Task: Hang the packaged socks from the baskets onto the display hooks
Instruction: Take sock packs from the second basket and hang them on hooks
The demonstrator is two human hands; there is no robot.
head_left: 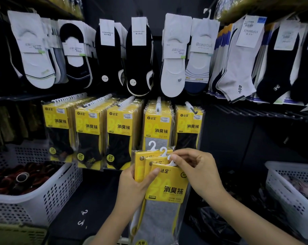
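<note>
Basically, a black wire display rack (255,112) fills the view, with a white perforated plastic basket (61,191) low on the left. The fan of three yellow-carded grey sock packs (167,190) is held upright, long axis vertical, just below the hanging row. The left hand (132,188) grips the fan's left edge. The right hand (197,170) pinches the front pack's white plastic hanger loop (172,163). The white-tipped display hook (158,103) carrying grey packs lies straight above, jutting outward. The right hand is nearer, so the likely next move is to lift and thread.

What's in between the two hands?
In the head view, three fanned yellow plastic-wrapped sock packets sit between the left hand and the right hand; both hold them.
</note>
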